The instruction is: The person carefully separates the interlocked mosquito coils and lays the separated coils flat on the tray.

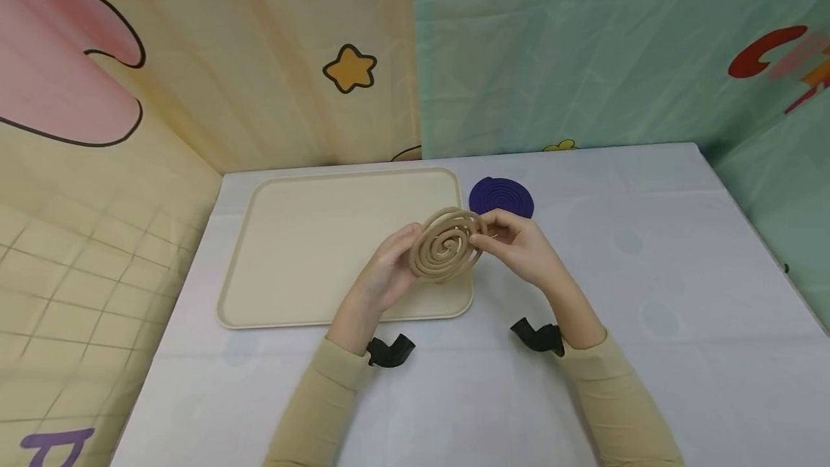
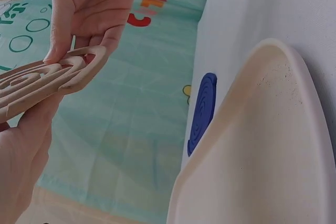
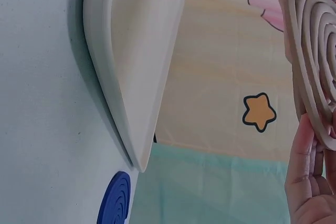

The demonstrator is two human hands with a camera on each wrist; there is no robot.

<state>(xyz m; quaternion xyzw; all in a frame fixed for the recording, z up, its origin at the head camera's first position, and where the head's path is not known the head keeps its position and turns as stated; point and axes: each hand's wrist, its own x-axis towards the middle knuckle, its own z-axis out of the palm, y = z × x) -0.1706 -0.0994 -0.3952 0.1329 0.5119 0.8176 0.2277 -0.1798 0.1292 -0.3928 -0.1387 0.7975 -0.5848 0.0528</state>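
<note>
Above the beige tray's (image 1: 292,251) near right corner, a left hand (image 1: 389,269) and right hand (image 1: 519,243) pinch opposite edges of a tan spiral coil (image 1: 447,243), held off the table; a purple coil (image 1: 501,197) lies at one o'clock

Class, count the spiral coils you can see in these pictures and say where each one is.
2. The beige coil is held above the tray between the left hand and right hand. The blue coil lies on the table beside the tray.
</note>
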